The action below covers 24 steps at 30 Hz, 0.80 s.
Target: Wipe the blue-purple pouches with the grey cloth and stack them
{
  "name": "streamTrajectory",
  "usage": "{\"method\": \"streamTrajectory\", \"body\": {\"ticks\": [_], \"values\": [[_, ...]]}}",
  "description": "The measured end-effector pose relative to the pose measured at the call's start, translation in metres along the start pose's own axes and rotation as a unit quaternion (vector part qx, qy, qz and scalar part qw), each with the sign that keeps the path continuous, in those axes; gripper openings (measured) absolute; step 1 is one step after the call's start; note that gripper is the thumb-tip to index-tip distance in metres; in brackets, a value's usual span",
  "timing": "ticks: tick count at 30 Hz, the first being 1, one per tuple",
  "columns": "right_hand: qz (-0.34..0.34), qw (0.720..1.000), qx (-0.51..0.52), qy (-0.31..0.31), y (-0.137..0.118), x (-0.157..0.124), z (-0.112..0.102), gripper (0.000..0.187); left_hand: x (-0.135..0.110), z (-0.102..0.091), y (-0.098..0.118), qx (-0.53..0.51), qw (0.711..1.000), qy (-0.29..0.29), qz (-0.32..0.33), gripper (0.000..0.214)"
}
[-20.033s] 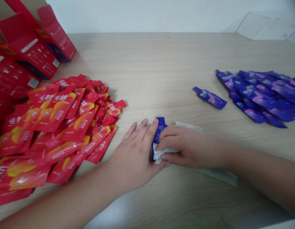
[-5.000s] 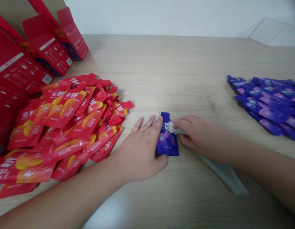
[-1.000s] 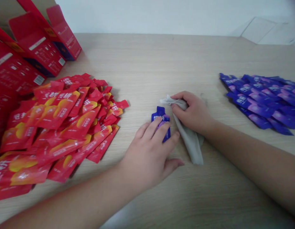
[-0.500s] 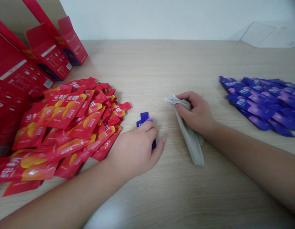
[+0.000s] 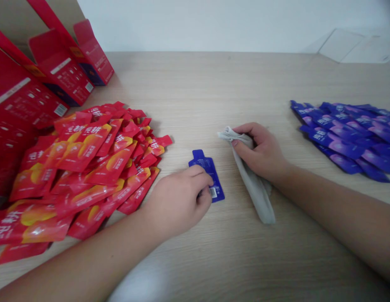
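Head view. My left hand (image 5: 179, 201) pinches the blue pouch's (image 5: 209, 172) near edge on the table (image 5: 213, 84); its long axis runs away, spout far. My right hand (image 5: 260, 153), just right, is closed on a cloth (image 5: 256, 193), apart from the pouch. Left hand is nearer.

- The small blue foil-plastic sachet (image 5: 207, 172) looks glossy and smooth, its back side bearing a white printed patch.
- The pale grey cloth rag (image 5: 253, 184) is soft, matt and creased.
- The light wood-grain tabletop (image 5: 213, 92) is smooth with a dull sheen, the grain running in fine streaks.
- The heap of red and orange plastic sachets (image 5: 87, 163) is shiny and crinkled, catching the light.
- The pile of purple-blue foil sachets (image 5: 346, 132) gleams likewise.
- The red printed cardboard cartons (image 5: 56, 71) appear coated, with a slight gloss.
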State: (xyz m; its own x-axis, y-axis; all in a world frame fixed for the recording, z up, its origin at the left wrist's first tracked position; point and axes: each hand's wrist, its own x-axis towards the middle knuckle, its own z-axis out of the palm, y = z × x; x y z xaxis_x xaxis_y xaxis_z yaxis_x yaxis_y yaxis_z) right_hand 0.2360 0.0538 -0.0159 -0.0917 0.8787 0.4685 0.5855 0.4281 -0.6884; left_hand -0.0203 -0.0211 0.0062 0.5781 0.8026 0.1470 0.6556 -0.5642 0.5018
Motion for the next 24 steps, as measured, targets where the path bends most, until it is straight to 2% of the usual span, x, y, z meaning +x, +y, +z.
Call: {"method": "streamTrajectory", "body": {"ticks": [2, 3, 5, 6, 7, 9, 11, 13, 14, 17, 20, 24], "values": [[-0.009, 1.0, -0.003, -0.01, -0.002, -0.002, -0.001, 0.019, -0.001, 0.002, 0.0, 0.075, 0.997, 0.001, -0.016, 0.024], [-0.016, 1.0, -0.005, -0.018, -0.004, -0.003, -0.003, 0.02, -0.001, 0.004, -0.001, 0.097, 0.995, 0.018, -0.029, 0.041], [-0.04, 0.998, -0.002, -0.045, -0.011, -0.007, -0.006, 0.022, -0.001, 0.008, -0.004, 0.117, 0.99, 0.04, -0.06, 0.096], [-0.056, 0.996, 0.007, -0.069, -0.016, -0.009, -0.009, 0.024, -0.001, 0.01, -0.005, 0.12, 0.99, 0.035, -0.073, 0.117], [-0.076, 0.991, 0.022, -0.105, -0.021, -0.012, -0.011, 0.025, -0.001, 0.011, -0.006, 0.12, 0.989, 0.021, -0.081, 0.128], [-0.127, 0.967, 0.073, -0.207, -0.033, -0.016, -0.014, 0.028, -0.001, 0.011, -0.007, 0.11, 0.991, -0.018, -0.078, 0.131], [-0.177, 0.922, 0.104, -0.327, -0.044, -0.019, -0.014, 0.028, -0.001, 0.009, -0.007, 0.088, 0.993, -0.049, -0.056, 0.128], [-0.206, 0.883, 0.082, -0.413, -0.051, -0.02, -0.01, 0.024, -0.001, 0.007, -0.007, 0.067, 0.995, -0.068, -0.032, 0.127], [-0.213, 0.874, 0.054, -0.434, -0.053, -0.021, -0.008, 0.021, 0.0, 0.006, -0.007, 0.058, 0.995, -0.074, -0.026, 0.127], [-0.221, 0.879, -0.011, -0.423, -0.053, -0.021, -0.001, 0.014, 0.0, 0.007, -0.008, 0.047, 0.996, -0.074, -0.031, 0.128], [-0.218, 0.903, -0.035, -0.37, -0.045, -0.019, 0.004, 0.016, 0.001, 0.009, -0.01, 0.046, 0.996, -0.064, -0.033, 0.126], [-0.174, 0.929, -0.1, -0.312, -0.027, -0.009, 0.006, 0.022, 0.0, 0.009, -0.01, 0.051, 0.997, -0.06, -0.028, 0.124]]}}
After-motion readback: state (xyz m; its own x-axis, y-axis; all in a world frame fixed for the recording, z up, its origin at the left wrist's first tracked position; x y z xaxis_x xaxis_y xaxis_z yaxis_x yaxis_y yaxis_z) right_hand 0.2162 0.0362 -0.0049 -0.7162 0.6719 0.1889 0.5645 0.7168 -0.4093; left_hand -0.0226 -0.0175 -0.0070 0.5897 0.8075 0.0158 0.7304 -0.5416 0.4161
